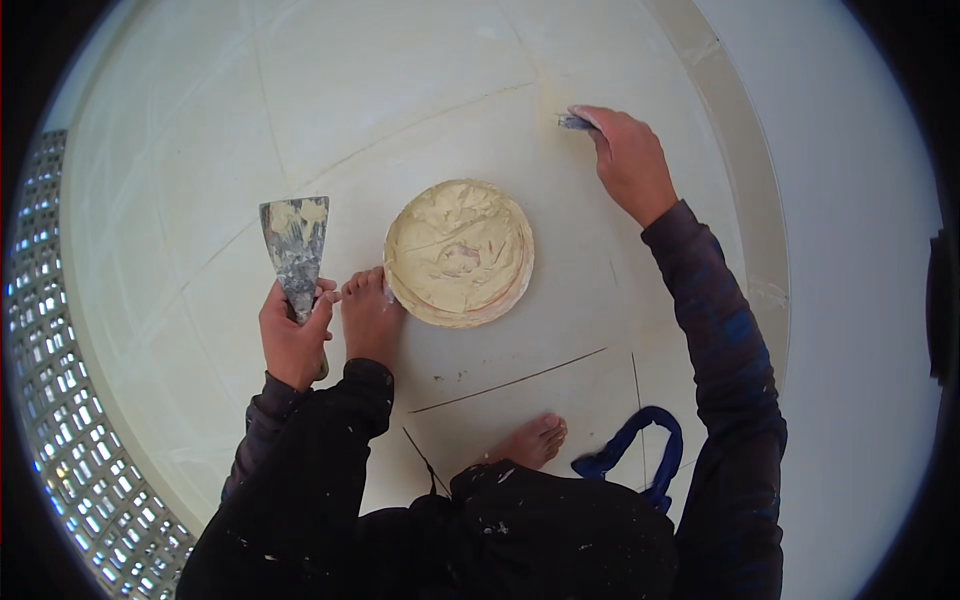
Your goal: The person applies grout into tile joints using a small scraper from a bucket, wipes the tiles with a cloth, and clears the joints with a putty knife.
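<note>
My left hand is wrapped round the handle of a putty knife, its wide grey blade pointing away from me and smeared with cream paste. A round tub full of cream-coloured paste stands on the tiles between my hands, just beyond my left foot. Farther out to the right, my right hand pinches a small dark flat scraper. The scraper lies at the floor, beside a joint between tiles where cream paste is smeared; its grip is hidden by my fingers.
Cream floor tiles have filled joints farther off and dark joints close to me. A dark blue curved padded thing lies by my right foot. A perforated screen borders the left, a pale wall the right.
</note>
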{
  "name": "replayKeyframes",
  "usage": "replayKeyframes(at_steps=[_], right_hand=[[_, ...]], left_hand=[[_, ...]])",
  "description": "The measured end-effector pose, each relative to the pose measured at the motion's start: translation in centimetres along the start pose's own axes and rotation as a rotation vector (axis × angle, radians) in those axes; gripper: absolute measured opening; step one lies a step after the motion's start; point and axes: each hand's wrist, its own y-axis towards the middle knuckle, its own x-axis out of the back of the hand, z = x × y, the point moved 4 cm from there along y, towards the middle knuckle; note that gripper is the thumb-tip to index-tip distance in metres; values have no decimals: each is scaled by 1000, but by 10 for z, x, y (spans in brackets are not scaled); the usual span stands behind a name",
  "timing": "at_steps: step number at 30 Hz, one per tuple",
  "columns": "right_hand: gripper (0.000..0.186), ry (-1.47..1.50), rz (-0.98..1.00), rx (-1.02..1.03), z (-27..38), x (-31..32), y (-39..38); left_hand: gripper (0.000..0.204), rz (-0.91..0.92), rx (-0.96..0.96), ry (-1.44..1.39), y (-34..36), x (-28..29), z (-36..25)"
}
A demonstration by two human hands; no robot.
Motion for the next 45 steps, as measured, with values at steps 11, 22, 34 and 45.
replayKeyframes(at_steps=[11,22,34,45], right_hand=[[34,-234,-8,260,10,-3,-32],[30,15,105,-336,93,75,-255],[43,1279,-198,-927,109,46,-242],[33,1800,-594,-753,172,32,-158]], left_hand=[[14,71,-118,-35,-7,-16,-22],[16,337,18,-81,-15,-21,-50],[18,699,-89,-259,-44,-72,-87],[20,741,-185,233,-78,-65,-110]])
